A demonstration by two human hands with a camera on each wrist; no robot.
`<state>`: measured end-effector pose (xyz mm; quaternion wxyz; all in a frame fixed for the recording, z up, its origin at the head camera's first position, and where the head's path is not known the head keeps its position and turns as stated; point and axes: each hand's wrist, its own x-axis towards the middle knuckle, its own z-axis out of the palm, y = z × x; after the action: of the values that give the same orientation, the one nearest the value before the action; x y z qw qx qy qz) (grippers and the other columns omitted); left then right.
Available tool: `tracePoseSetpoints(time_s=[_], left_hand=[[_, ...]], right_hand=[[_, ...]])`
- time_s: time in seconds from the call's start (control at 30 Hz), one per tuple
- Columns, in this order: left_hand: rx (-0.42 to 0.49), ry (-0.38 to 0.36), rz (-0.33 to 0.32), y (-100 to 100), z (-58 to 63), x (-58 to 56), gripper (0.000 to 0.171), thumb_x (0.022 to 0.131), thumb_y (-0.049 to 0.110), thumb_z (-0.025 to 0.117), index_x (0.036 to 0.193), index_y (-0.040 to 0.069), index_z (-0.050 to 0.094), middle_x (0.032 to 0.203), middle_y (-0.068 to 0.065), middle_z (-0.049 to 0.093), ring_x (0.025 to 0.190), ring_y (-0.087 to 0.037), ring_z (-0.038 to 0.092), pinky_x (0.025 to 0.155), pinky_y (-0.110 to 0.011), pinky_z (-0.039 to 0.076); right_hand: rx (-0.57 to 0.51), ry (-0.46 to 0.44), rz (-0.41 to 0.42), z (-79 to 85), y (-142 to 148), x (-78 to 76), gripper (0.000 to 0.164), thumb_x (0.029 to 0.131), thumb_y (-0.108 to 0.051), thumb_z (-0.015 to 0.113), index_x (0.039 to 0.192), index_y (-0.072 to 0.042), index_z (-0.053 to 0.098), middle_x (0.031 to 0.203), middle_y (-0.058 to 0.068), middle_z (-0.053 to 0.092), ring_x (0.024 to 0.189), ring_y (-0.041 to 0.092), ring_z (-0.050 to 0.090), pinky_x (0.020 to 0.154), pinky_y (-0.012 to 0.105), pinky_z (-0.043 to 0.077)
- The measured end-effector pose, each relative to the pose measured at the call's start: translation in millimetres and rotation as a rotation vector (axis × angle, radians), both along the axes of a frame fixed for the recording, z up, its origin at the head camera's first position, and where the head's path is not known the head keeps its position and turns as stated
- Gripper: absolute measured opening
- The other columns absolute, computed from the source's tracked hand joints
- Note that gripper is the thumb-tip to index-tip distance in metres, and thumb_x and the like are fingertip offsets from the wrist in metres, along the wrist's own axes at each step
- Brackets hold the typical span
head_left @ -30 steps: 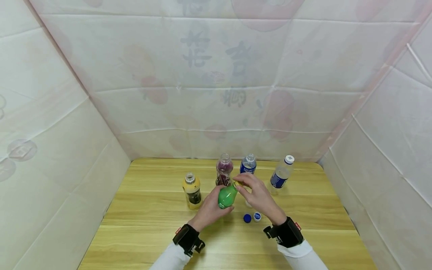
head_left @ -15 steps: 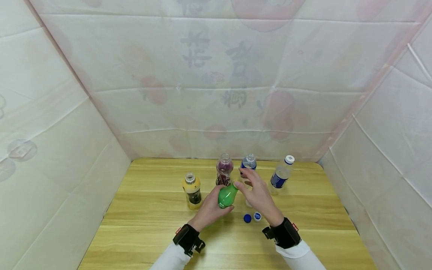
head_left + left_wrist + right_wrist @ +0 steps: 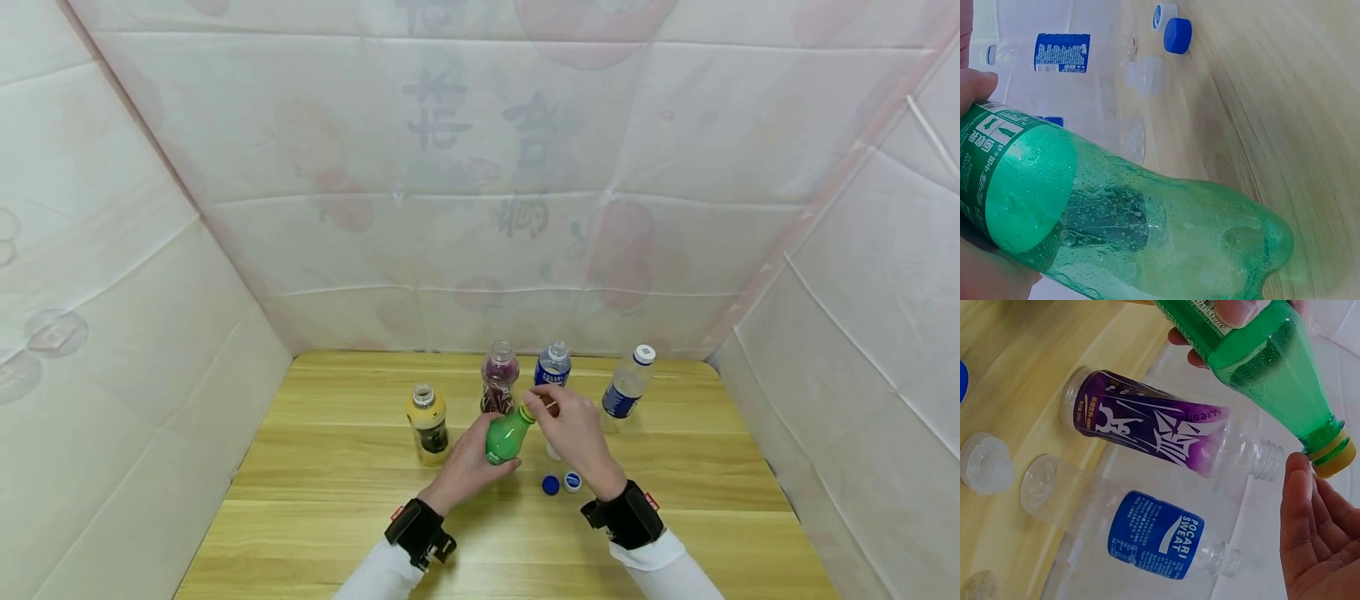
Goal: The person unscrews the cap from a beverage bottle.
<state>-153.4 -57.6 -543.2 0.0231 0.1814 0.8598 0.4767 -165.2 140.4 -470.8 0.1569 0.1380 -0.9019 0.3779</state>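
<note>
My left hand [image 3: 471, 467] grips a green plastic soda bottle [image 3: 506, 437] round its body, tilted with the neck up to the right. A yellow screw cap [image 3: 1334, 455] sits on the neck. At this cap is my right hand [image 3: 573, 429], its thumb and fingertips bunched against the cap's edge in the right wrist view. Behind the green bottle stands an uncapped purple-labelled bottle [image 3: 1154, 422]. Beside that is an uncapped clear bottle with a blue label [image 3: 1157, 534], partly hidden by the right hand in the head view.
An uncapped yellow bottle [image 3: 427, 425] stands left of the hands. At the right, a clear blue-labelled bottle [image 3: 626, 387] wears a white cap. A blue cap [image 3: 551, 485], a white cap [image 3: 573, 482] and a translucent cap [image 3: 986, 464] lie on the wooden table [image 3: 322, 483].
My right hand held the yellow cap, spread its fingers off it, then closed in on it again. The left hand and green bottle stay in place.
</note>
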Motion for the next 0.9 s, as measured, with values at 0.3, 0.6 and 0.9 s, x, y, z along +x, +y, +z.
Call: tracePoseSetpoints(time_s=[0.3, 0.6, 0.9], left_hand=[[-0.015, -0.001, 0.002, 0, -3.6, 0.5, 0.076, 0.083, 0.026, 0.088, 0.142, 0.003, 0.046, 0.128, -0.013, 0.061, 0.11, -0.027, 0.063, 0.091, -0.046, 0.058], [-0.035, 0.005, 0.003, 0, -3.7, 0.3, 0.076, 0.083, 0.025, 0.089, 0.142, 0.004, 0.047, 0.126, -0.011, 0.061, 0.108, -0.026, 0.063, 0.089, -0.043, 0.058], [-0.052, 0.017, 0.014, 0, -3.8, 0.4, 0.074, 0.083, 0.027, 0.087, 0.142, 0.006, 0.047, 0.125, -0.009, 0.062, 0.106, -0.024, 0.063, 0.087, -0.04, 0.057]], right_hand=[[0.004, -0.018, 0.009, 2.3, 0, 0.3, 0.032, 0.092, -0.03, 0.08, 0.111, -0.006, 0.077, 0.088, 0.001, 0.074, 0.075, 0.011, 0.068, 0.067, 0.03, 0.058], [-0.01, -0.077, 0.084, 6.9, 5, 1.4, 0.029, 0.093, -0.02, 0.079, 0.116, -0.003, 0.075, 0.098, 0.005, 0.075, 0.084, 0.016, 0.072, 0.073, 0.03, 0.061], [-0.056, -0.139, 0.229, 10.5, 11, 1.0, 0.029, 0.098, -0.012, 0.073, 0.125, -0.001, 0.07, 0.117, 0.012, 0.073, 0.104, 0.026, 0.072, 0.087, 0.036, 0.061]])
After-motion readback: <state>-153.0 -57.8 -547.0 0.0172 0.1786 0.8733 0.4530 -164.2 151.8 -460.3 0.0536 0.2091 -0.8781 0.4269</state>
